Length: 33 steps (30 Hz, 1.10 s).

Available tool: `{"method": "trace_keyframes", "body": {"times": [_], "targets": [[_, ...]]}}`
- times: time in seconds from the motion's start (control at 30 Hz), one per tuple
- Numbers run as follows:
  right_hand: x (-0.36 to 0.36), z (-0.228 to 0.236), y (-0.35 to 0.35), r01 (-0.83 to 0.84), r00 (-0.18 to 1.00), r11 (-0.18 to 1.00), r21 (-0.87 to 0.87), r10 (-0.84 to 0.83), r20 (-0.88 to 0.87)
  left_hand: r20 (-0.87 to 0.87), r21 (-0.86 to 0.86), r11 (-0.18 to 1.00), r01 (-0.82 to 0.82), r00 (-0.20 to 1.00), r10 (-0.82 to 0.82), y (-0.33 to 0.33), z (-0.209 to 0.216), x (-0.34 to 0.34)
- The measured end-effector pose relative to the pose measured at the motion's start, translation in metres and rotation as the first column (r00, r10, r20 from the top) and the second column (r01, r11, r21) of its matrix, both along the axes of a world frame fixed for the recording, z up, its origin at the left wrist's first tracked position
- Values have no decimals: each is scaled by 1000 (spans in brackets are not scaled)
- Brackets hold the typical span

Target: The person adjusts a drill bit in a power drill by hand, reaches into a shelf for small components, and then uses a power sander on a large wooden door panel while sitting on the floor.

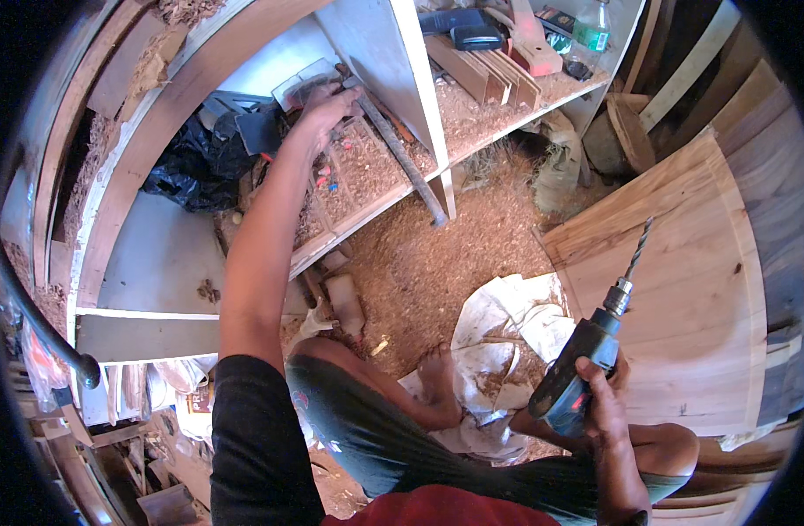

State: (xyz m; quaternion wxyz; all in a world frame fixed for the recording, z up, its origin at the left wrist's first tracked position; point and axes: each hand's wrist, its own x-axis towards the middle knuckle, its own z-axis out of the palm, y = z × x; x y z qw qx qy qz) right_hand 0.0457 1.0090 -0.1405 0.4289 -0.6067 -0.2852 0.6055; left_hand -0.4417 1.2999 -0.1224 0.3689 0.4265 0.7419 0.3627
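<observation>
In my right hand (605,393) is a dark drill (586,355), its long spiral bit (640,250) slanting up and away. The fingers wrap round its body. My left arm reaches into the shelf compartment on the far side. There my left hand (326,114) has its fingers curled at the upper end of a long grey bar (398,158), which slants out over the shelf's front edge. What those fingers grip is not clear. Small red and blue pieces (325,181) lie among wood shavings below the hand.
A black plastic bag (200,162) sits left of my forearm. Boards (485,74), a dark case (477,37) and a bottle (592,31) occupy the right compartment. A broad wooden panel (674,307) leans at right. White cloth (481,351) lies on the shavings-covered floor (411,272) by my bare foot.
</observation>
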Motion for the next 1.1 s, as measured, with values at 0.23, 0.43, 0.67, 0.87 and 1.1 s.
{"method": "trace_keyframes", "body": {"times": [0.23,0.43,0.67,0.87,1.1], "targets": [[6,0,4,-57,998,998,19,58,-25,332,298,943,-147,942,42,2,5,-21],[10,-6,4,-53,999,999,-1,53,-12,398,195,889,-414,862,314,20,-17,-71],[6,-8,5,-77,997,997,-26,76,-18,352,158,892,-423,868,349,46,-30,-142],[6,-6,6,-39,998,999,-8,39,47,133,284,835,-471,882,452,83,-21,-69],[8,-7,8,-76,997,997,-24,76,-7,-368,410,816,-408,744,557,103,-63,-168]]}}
